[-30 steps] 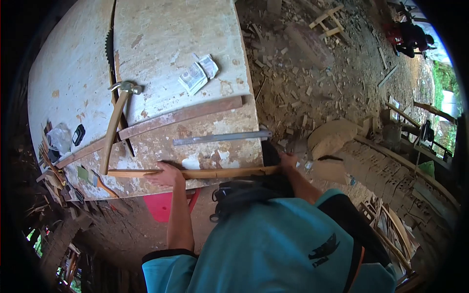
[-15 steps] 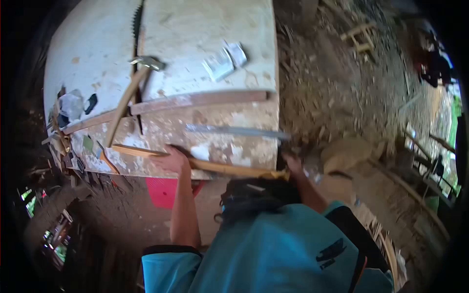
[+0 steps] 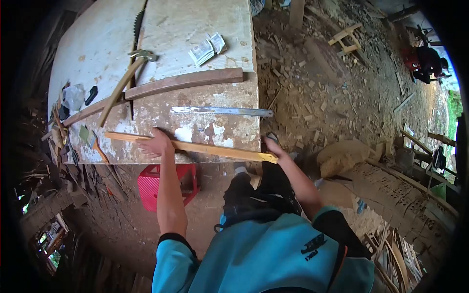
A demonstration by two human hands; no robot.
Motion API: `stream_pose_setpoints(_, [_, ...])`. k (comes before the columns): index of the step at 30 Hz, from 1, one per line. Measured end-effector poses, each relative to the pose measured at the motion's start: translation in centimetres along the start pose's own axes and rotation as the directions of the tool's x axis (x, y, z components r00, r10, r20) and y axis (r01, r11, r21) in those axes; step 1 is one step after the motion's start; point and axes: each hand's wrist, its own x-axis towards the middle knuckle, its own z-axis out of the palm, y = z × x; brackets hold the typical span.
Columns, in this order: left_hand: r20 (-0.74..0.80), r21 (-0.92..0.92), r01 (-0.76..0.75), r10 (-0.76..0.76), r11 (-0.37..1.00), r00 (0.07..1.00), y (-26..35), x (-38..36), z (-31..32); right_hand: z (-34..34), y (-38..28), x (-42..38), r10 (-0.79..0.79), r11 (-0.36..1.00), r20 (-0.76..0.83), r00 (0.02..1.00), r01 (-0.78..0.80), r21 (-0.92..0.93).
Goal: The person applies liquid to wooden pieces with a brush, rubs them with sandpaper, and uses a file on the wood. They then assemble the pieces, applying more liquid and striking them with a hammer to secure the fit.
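A long, narrow wooden strip (image 3: 210, 149) lies along the near edge of the worktable (image 3: 161, 29), its yellowish splintered end at the table's right corner. My left hand (image 3: 159, 144) grips the strip toward its left part, pressing it on the tabletop. Just off the table's right edge, beside the splintered end, is my right hand (image 3: 274, 148). Its fingers look curled, with a small dark shape at them that I cannot make out. Beyond the strip, a metal ruler (image 3: 220, 111) overhangs the right edge. Farther back lies a curved brown wooden piece (image 3: 185, 84).
A hammer (image 3: 122, 85) and a saw (image 3: 139, 22) lie on the table, with folded papers (image 3: 207, 49) and a plastic bag (image 3: 73, 96). Under the near edge stands a red stool (image 3: 149, 188). Wood scraps cover the ground at right, where a small wooden frame (image 3: 348, 39) lies.
The view has shifted, so the table appears higher and farther left, and the picture is sharper. My left hand stays on the wooden strip; my right hand remains by its right end.
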Motion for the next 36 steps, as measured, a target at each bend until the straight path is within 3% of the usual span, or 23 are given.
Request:
stream_pose_setpoints(1, [-0.002, 0.003, -0.004, 0.004, 1.000, 1.000, -0.3, -0.1, 0.2, -2.3, 0.0, 0.1, 0.060, 0.996, 0.022, 0.998, -0.058, -0.075])
stream_pose_setpoints(3, [0.036, -0.057, -0.038, 0.041, 0.998, 0.999, -0.3, -1.0, -1.3, -0.2, -1.9, -5.5, 0.009, 0.999, 0.100, 0.995, -0.014, 0.048])
stream_pose_setpoints(6, [-0.036, -0.219, -0.500, 0.505, 0.838, 0.862, -2.8, -3.6, -3.5, 0.8, -1.1, -8.6, -0.046, 0.999, 0.179, 0.983, 0.050, -0.015])
stream_pose_setpoints(7, [0.042, -0.243, -0.776, 0.806, 0.582, 0.590, -4.0, -4.5, -5.0, 0.8, -0.7, -9.2, -0.036, 0.997, 0.196, 0.980, 0.048, -0.059])
stream_pose_setpoints(8, [0.105, -0.281, -0.929, 0.970, 0.242, 0.221, -5.0, -5.5, -6.6, 1.5, -0.4, -10.6, -0.088, 0.989, 0.154, 0.984, 0.105, -0.105])
stream_pose_setpoints(10, [0.321, -0.355, -0.931, 0.925, -0.081, -0.203, -4.2, -9.5, -11.3, 3.5, 0.4, -13.4, -0.185, 0.959, 0.080, 0.980, 0.197, -0.203])
stream_pose_setpoints(11, [0.332, -0.385, -0.919, 0.916, -0.088, -0.227, -4.5, -10.3, -12.2, 1.7, 1.6, -12.2, -0.310, 0.845, 0.114, 0.944, 0.328, -0.421])
stream_pose_setpoints(14, [0.301, -0.414, -0.900, 0.913, -0.135, -0.276, -3.6, -11.0, -14.3, 3.3, -0.1, -17.8, -0.258, 0.821, 0.271, 0.927, 0.358, -0.444])
stream_pose_setpoints(15, [0.254, -0.388, -0.906, 0.925, -0.170, -0.283, -3.5, -10.9, -15.1, 2.5, -1.0, -17.8, -0.331, 0.646, 0.367, 0.870, 0.492, -0.584])
stream_pose_setpoints(18, [-0.004, -0.226, -0.938, 0.963, -0.262, -0.268, -3.7, -10.0, -15.1, 7.4, -4.1, -23.1, -0.450, 0.156, 0.636, 0.626, 0.757, -0.635])
stream_pose_setpoints(21, [-0.132, -0.135, -0.965, 0.969, -0.226, -0.209, -1.8, -11.2, -20.9, 7.8, -6.0, -23.1, -0.795, 0.020, 0.547, 0.264, 0.911, -0.411])
stream_pose_setpoints(22, [-0.081, -0.131, -0.975, 0.982, -0.179, -0.169, -1.3, -11.6, -23.2, 9.6, -7.8, -24.4, -0.809, 0.008, 0.559, 0.183, 0.954, -0.299])
stream_pose_setpoints(23, [-0.033, -0.132, -0.982, 0.991, -0.134, -0.131, -0.8, -12.0, -25.2, 10.2, -8.7, -24.3, -0.842, 0.107, 0.504, 0.193, 0.975, -0.196])
stream_pose_setpoints(24, [0.021, -0.141, -0.986, 0.995, -0.092, -0.096, -0.4, -12.6, -27.1, 10.7, -9.2, -24.4, -0.870, 0.201, 0.441, 0.221, 0.975, -0.092])
stream_pose_setpoints(25, [0.129, -0.146, -0.988, 0.989, -0.049, -0.069, -0.2, -12.7, -29.2, 12.1, -9.5, -24.6, -0.829, 0.389, 0.442, 0.342, 0.921, 0.016])
stream_pose_setpoints(26, [0.221, -0.181, -0.983, 0.975, 0.010, -0.031, -0.5, -12.7, -30.8, 15.5, -8.8, -26.7, -0.860, 0.421, 0.297, 0.414, 0.906, -0.045])
stream_pose_setpoints(28, [0.387, -0.228, -0.962, 0.920, 0.151, 0.053, -2.1, -12.4, -33.3, 20.1, -7.7, -26.6, -0.890, 0.456, 0.091, 0.447, 0.882, 0.120])
stream_pose_setpoints(29, [0.438, -0.294, -0.909, 0.887, 0.296, 0.147, -3.8, -12.1, -33.4, 22.3, -7.1, -26.9, -0.893, 0.443, 0.139, 0.427, 0.889, 0.113])
stream_pose_setpoints(30, [0.507, -0.362, -0.843, 0.843, 0.399, 0.181, -5.3, -11.6, -34.2, 24.1, -6.1, -26.8, -0.904, 0.391, 0.230, 0.361, 0.915, 0.102])
stream_pose_setpoints(32, [0.552, -0.513, -0.671, 0.804, 0.535, 0.219, -9.8, -10.1, -34.1, 26.8, -3.4, -25.0, -0.883, 0.406, 0.311, 0.351, 0.904, 0.132])
stream_pose_setpoints(33, [0.619, -0.531, -0.581, 0.751, 0.617, 0.231, -12.5, -9.1, -33.7, 28.0, -2.0, -24.3, -0.848, 0.318, 0.468, 0.250, 0.946, 0.071])
stream_pose_setpoints(34, [0.683, -0.540, -0.483, 0.695, 0.689, 0.227, -15.1, -8.0, -33.8, 30.3, -0.3, -25.3, -0.810, 0.210, 0.544, 0.219, 0.974, -0.080])
stream_pose_setpoints(36, [0.770, -0.537, -0.417, 0.628, 0.733, 0.112, -20.0, -5.6, -36.5, 33.4, 2.6, -24.1, -0.763, 0.121, 0.643, 0.069, 0.992, 0.037])
